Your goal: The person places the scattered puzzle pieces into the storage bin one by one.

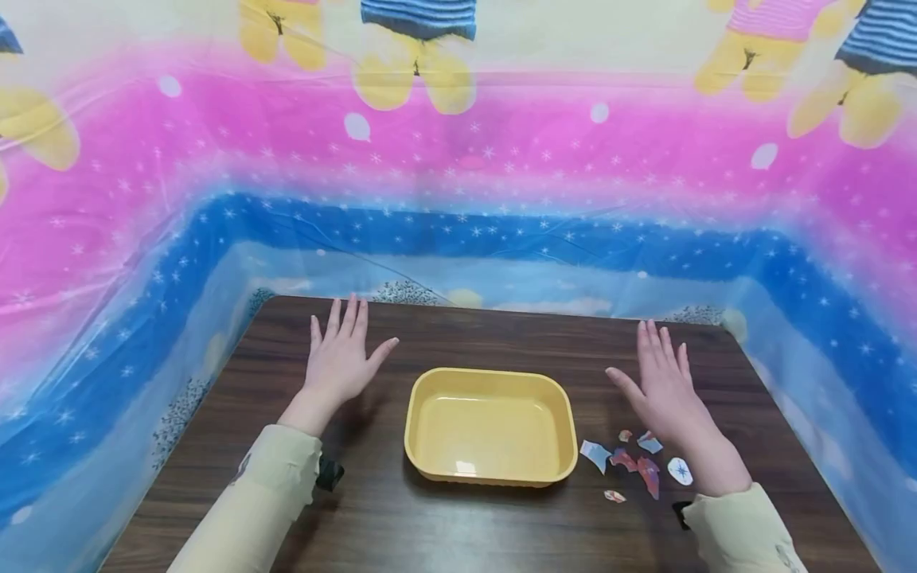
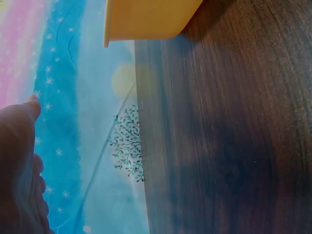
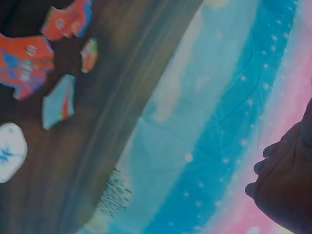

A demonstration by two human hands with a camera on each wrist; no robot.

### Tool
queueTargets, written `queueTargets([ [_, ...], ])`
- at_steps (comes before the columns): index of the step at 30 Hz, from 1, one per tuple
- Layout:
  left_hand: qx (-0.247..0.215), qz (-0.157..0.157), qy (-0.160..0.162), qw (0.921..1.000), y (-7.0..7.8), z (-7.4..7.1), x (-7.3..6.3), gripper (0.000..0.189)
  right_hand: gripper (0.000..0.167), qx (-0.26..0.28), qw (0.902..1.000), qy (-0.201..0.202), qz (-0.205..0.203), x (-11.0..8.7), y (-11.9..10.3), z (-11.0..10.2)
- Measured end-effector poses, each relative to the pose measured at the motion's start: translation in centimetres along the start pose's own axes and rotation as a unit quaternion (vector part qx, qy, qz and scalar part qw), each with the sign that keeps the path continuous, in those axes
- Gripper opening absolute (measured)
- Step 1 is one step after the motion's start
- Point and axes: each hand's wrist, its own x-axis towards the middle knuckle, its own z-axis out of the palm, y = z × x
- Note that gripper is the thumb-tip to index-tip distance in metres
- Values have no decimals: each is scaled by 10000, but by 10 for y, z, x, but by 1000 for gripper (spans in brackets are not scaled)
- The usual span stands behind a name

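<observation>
My left hand [image 1: 338,360] is held out over the left part of the table, fingers straight and thumb spread, holding nothing. On the other side my right hand [image 1: 666,391] has its fingers straight too, close above several small colourful flat pieces. Between the hands stands a yellow rectangular tub [image 1: 490,482] with nothing in it. Right of the tub lie a light blue piece [image 1: 595,455], a red piece [image 1: 648,476], a white oval piece with a blue star-like mark [image 1: 680,471] and a small orange one [image 1: 614,496]. In the right wrist view a blue piece with a red stripe [image 3: 59,102] shows clearly.
The dark wood-grain table [image 1: 473,525] has its far edge just beyond the fingertips. A printed cloth in pink, blue and white [image 1: 466,175] hangs around the back and sides. Dark straps [image 1: 329,473] show at both wrists, near the pale sleeves [image 1: 258,493].
</observation>
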Motion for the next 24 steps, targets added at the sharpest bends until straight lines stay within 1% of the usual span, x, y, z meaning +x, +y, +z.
queueTargets([
  [2,-53,-20,-25,10000,0,1,-1,93,94,29,9998,-173,21,-3,3,6],
  [4,-95,-36,-54,9999,0,2,-2,93,91,11,9992,-406,-8,-8,6,14],
  [6,-73,-55,-111,9999,0,4,-3,93,80,3,9975,-704,-44,-15,9,23],
  [9,-90,-90,-212,9997,1,7,-5,89,62,196,9931,-1160,10,-26,13,36],
  [10,-156,-109,-296,9994,2,9,-7,87,59,278,9912,-1294,79,-29,14,40],
  [12,-386,-109,-515,9979,7,13,-12,81,57,371,9889,-1431,134,-34,17,49],
  [14,-643,-25,-737,9952,15,20,-20,78,59,339,9895,-1399,104,-38,18,56],
  [17,-797,311,-955,9917,28,33,-35,77,69,54,9930,-1178,-109,-43,18,65],
  [21,-691,863,-841,9903,42,47,-56,77,78,-408,9941,-879,-492,-49,18,76],
  [24,-689,1044,-829,9887,48,52,-67,78,72,-586,9941,-636,-662,-53,19,81],
])
